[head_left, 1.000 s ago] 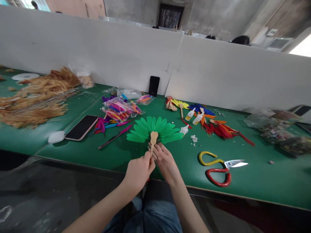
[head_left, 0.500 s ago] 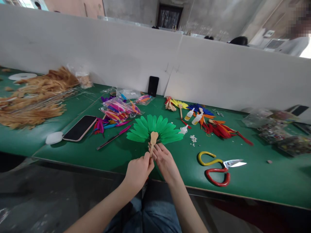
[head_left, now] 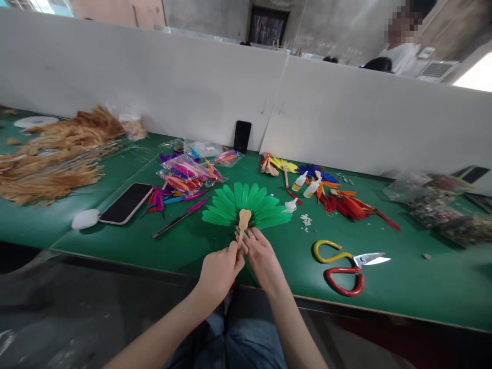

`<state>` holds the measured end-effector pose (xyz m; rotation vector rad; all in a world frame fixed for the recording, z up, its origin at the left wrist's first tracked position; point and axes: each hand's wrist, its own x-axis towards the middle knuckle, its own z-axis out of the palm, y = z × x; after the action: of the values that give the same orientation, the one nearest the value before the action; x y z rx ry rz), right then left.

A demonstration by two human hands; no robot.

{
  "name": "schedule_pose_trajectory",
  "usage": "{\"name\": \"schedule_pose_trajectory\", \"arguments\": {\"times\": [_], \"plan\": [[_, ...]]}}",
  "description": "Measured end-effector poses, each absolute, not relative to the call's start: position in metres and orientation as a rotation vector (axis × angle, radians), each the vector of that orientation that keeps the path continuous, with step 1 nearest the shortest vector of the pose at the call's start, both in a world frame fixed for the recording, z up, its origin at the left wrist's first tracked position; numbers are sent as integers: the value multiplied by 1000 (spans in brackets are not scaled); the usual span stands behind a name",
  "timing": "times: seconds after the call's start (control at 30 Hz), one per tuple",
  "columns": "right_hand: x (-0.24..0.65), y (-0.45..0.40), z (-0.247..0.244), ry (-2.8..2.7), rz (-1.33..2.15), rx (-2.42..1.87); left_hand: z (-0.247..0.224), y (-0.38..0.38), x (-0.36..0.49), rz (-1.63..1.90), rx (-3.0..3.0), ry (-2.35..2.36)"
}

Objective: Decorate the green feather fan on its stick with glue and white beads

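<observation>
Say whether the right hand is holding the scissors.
No, the scissors lie on the table, to the right of the right hand.

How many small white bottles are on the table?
3: one bottle and another bottle near the blue feathers, a third bottle partly behind the green fan. Others may be hidden.
</observation>
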<state>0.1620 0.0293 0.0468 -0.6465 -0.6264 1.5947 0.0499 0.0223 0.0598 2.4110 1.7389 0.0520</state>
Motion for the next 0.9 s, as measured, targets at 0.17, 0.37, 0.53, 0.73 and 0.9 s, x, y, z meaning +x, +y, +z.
{"name": "schedule_pose_trajectory", "arguments": {"times": [0.17,0.37,0.53,0.73,0.9], "plan": [[162,27,44,-632,1585,-701,55,23,47,190,2397,1750],[163,22,42,-661,1476,-725,53,30,35,679,2179,1506],[169,17,49,-719,1391,-856,59,30,29,911,1819,1117],[167,17,67,-917,1570,-849,66,22,33,941,1550,878],[160,18,81,-1071,1521,-857,60,19,36,956,1513,851]]}}
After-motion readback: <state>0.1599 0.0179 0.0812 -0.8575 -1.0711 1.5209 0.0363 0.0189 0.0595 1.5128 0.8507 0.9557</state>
